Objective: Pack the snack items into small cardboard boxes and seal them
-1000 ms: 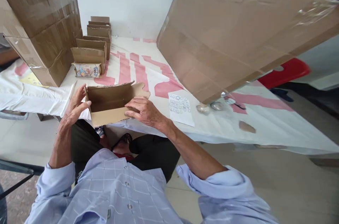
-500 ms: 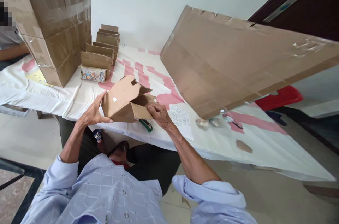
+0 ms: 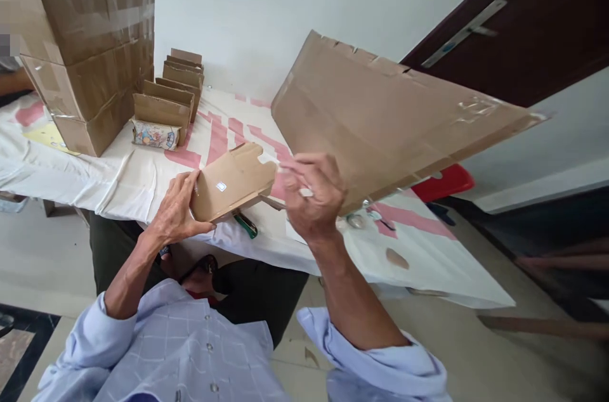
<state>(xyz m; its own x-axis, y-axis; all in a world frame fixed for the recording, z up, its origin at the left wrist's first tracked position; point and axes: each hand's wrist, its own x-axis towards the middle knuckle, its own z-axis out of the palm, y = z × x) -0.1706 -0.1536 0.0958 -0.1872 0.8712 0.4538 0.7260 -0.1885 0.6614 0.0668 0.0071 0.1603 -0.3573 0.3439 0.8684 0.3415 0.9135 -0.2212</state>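
Observation:
A small cardboard box [image 3: 233,177] with notched flaps at its right end tilts over the table's front edge. My left hand [image 3: 178,208] grips its left end, thumb underneath along the front edge and fingers on the far side. A small white sticker [image 3: 221,186] is on its upper face. At the flap end, my right hand [image 3: 314,199] is raised with curled fingers, slightly blurred; whether it pinches anything is hidden. Beneath the box lies a green-handled tool [image 3: 246,224], probably a cutter.
A large taped stack of cardboard boxes [image 3: 90,53] stands left. Behind are open small boxes [image 3: 164,101] and a printed packet [image 3: 156,134]. A big cardboard sheet [image 3: 380,116] leans at right. Clear tape rolls [image 3: 356,220] and a brown scrap [image 3: 396,258] lie on the cloth-covered table [image 3: 442,275].
My right hand has come off the box's flap and lifted up to the right. The box has turned, and its flat face shows more. The view has shifted to the right.

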